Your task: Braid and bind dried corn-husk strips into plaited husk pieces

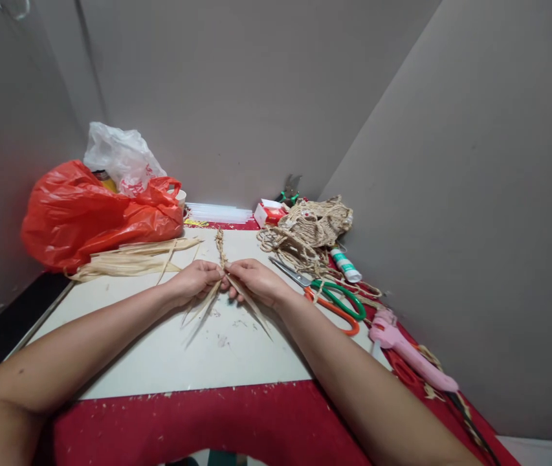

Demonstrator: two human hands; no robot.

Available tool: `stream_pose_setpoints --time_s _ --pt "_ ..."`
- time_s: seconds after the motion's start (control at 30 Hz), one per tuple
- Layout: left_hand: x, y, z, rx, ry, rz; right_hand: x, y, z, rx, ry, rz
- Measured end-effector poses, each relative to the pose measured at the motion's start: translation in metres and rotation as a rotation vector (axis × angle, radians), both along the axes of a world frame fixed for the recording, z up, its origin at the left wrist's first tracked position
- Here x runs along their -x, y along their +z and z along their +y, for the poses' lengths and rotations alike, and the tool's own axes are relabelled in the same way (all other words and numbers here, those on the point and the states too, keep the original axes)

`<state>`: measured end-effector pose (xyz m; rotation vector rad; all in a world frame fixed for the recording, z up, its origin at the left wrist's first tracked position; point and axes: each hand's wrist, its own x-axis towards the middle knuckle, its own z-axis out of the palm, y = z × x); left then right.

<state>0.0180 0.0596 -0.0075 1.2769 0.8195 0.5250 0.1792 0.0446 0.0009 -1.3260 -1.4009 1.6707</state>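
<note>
A short braid of straw-coloured husk strips (220, 244) runs away from me over the white board (159, 366). My left hand (199, 279) pinches strips at the near end of the braid. Right beside it, my right hand (251, 279) has its thumb and forefinger closed on the strips from the other side. Loose strip ends (256, 315) fan out toward me beneath both hands. To the left lies a pile of flat dry husk strips (125, 262).
Scissors (334, 298) with green and orange handles lie right of my right hand. Behind them sits a heap of twisted cord (319, 223). A pink glue gun (414, 356) rests at the right edge. A red plastic bag (81, 213) stands at the back left.
</note>
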Motion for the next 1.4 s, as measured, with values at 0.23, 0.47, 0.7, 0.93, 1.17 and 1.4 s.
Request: stream_pose_setpoints --time_s 0.23,0.47,0.7,0.93,1.17,1.4 --pt "-0.003 -0.004 0.001 0.002 0.042 0.013 -0.005 0.001 0.0 -0.069 0.059 -0.098" --pt "0.0 0.002 0.003 -0.078 -0.05 0.061 -0.01 -0.001 0.002 -0.006 0.158 -0.165" --pt "0.002 0.003 0.01 -0.206 -0.072 0.13 -0.005 0.001 0.002 0.17 0.065 0.031" --pt "0.007 0.004 0.013 -0.241 -0.154 0.201 -0.001 -0.001 0.001 0.176 -0.076 0.049" --pt "0.011 0.018 0.006 -0.574 -0.08 0.523 0.004 -0.002 -0.002 0.143 -0.107 0.058" --pt "-0.006 0.011 -0.036 -1.014 -0.035 0.972 0.013 -0.001 -0.011 0.192 -0.196 0.169"
